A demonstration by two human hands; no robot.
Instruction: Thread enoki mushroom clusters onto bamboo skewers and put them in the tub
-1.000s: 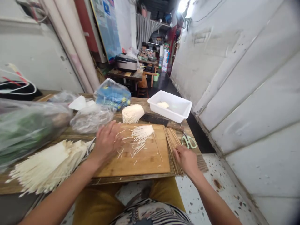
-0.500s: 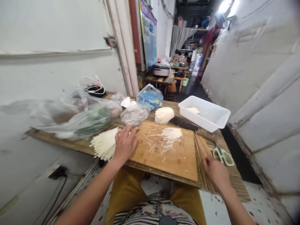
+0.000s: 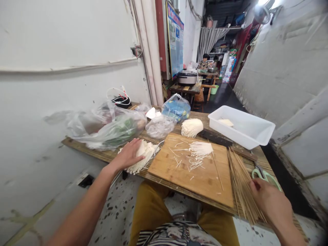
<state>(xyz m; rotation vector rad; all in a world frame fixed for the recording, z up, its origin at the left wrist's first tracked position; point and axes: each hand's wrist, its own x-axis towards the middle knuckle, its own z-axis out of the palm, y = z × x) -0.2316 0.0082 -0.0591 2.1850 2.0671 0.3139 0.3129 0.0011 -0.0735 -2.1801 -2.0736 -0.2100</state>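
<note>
My left hand (image 3: 130, 155) lies with fingers stretched over a fanned bunch of enoki mushrooms (image 3: 145, 157) left of the wooden cutting board (image 3: 164, 167). Some of that bunch is hidden under the hand. My right hand (image 3: 273, 201) is closed, fingertips pinched at the right edge of a spread pile of bamboo skewers (image 3: 242, 188); what is between them, if anything, is too small to make out. On the board sits a small cluster of enoki (image 3: 201, 149) with a single skewer (image 3: 217, 172) at its base, and loose strands lie around it.
Behind the board are a rolled enoki bundle (image 3: 192, 127), a dark-bladed knife (image 3: 215, 137) and a white plastic tub (image 3: 238, 128). Green-handled scissors (image 3: 268, 177) lie by my right hand. Plastic bags (image 3: 112, 126) crowd the left, and a wall stands beyond them.
My view has turned left, so things sit further right in the picture. My left hand has moved left, away from the board's edge, onto the enoki. My right hand stays by the skewers, which look more spread.
</note>
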